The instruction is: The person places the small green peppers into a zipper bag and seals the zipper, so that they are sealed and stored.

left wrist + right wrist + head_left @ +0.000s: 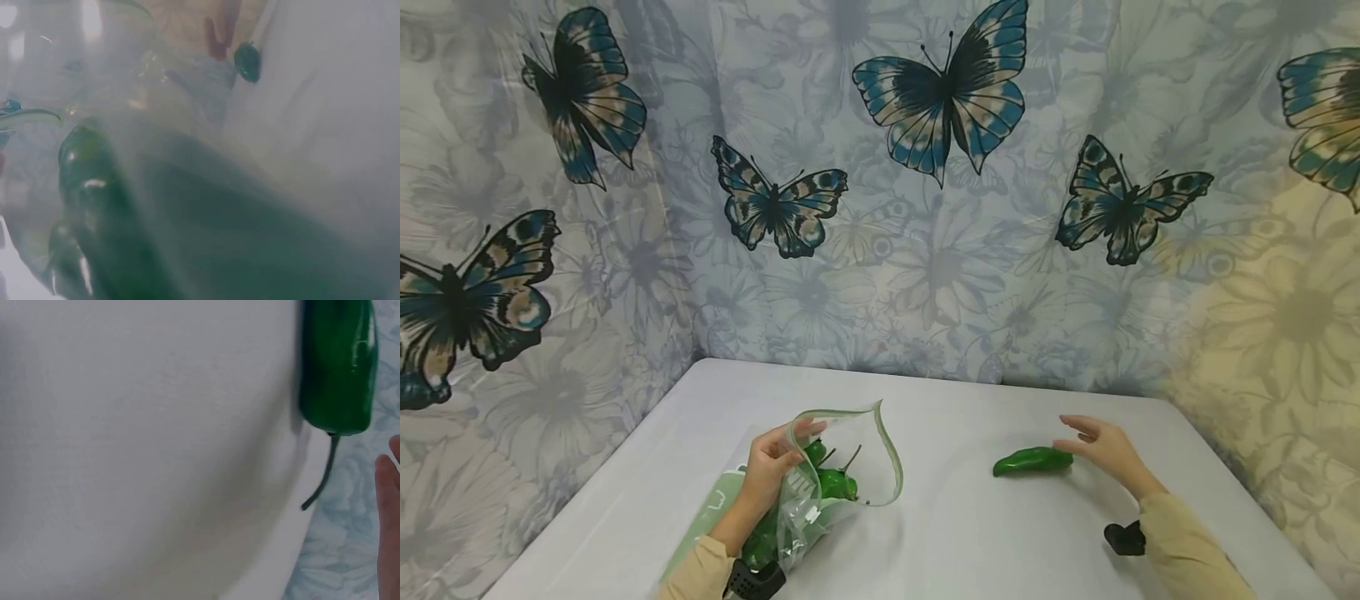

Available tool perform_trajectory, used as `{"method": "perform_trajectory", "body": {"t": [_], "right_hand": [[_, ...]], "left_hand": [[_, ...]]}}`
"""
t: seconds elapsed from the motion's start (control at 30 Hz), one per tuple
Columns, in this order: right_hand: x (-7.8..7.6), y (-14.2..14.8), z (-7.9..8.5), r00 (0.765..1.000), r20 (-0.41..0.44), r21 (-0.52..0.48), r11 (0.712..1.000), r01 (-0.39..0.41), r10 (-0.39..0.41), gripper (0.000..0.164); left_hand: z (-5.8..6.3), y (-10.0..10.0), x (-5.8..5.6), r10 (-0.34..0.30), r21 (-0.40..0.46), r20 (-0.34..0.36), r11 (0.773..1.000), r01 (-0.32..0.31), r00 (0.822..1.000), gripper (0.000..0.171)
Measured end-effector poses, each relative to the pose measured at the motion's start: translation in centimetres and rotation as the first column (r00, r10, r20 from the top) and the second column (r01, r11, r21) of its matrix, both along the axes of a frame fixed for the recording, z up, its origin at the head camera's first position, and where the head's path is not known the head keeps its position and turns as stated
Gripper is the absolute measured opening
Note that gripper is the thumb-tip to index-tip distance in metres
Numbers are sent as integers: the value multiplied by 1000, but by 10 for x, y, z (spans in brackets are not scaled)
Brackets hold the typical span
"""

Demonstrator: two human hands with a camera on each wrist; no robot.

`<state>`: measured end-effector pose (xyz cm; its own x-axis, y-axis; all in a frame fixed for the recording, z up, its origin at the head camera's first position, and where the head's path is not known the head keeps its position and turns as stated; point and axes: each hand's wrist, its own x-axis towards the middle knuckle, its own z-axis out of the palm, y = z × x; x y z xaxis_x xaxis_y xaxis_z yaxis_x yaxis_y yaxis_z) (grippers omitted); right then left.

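Observation:
My left hand (pixel 767 467) pinches the rim of a clear zip bag (pixel 892 454) with a green-edged mouth, which gapes toward the right. Inside the bag are several green peppers (pixel 837 483), stems showing near the mouth; through the plastic they also fill the lower left of the left wrist view. A single long green pepper (pixel 1032 461) lies on the table to the right of the bag. My right hand (pixel 1102 450) is at that pepper's stem end, fingers extended and apart. In the right wrist view, the pepper's thin stem (pixel 325 475) points toward the fingers (pixel 387 500).
The white table (pixel 955 533) reaches back to a cloth backdrop (pixel 940 267) printed with butterflies. A pale green sheet or panel (pixel 703 517) with white lettering lies beside my left forearm. Dark wrist cameras (pixel 1126 538) are strapped on both wrists.

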<state>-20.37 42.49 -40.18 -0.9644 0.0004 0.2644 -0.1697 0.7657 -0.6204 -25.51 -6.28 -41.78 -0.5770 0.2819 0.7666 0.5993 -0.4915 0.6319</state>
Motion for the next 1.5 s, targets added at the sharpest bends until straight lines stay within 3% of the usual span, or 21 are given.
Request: {"method": "perform_trajectory", "body": {"t": [0.1, 0.33, 0.47, 0.63, 0.83, 1.0, 1.07, 1.23, 1.5], "right_hand": [[0, 0, -3, 999, 36, -6, 1000, 7, -7, 60], [-5, -5, -11, 999, 25, -35, 998, -44, 45, 60], [-5, -2, -14, 998, 43, -21, 999, -38, 39, 60], [-2, 4, -17, 991, 133, -2, 1000, -15, 16, 65], [1, 7, -16, 966, 259, 40, 999, -2, -9, 64], [3, 3, -11, 968, 246, 81, 995, -63, 41, 50], [4, 0, -11, 970, 234, 78, 994, -79, 59, 47], [6, -2, -11, 977, 212, 98, 994, -57, 36, 46], [14, -7, -6, 987, 157, -6, 1000, -30, 31, 41]], "left_hand": [[0, 0, 1, 8, 2, 4, 1000, -8, 1000, 28], [-1, -3, 2, 20, 18, -6, 1000, -19, 1000, 23], [-1, -2, 1, -5, 21, -3, 1000, 5, 1000, 29], [-2, 1, 1, -34, 32, -5, 999, 34, 999, 33], [-3, 3, 1, -24, 33, -9, 999, 24, 1000, 40], [-2, 1, 0, -18, 27, -19, 999, 19, 1000, 38], [-2, 0, -1, -15, 26, -18, 1000, 16, 1000, 30], [-1, -2, -1, -14, 21, -1, 1000, 14, 1000, 16], [-2, 0, 0, -24, 22, 9, 999, 24, 1000, 38]]}}
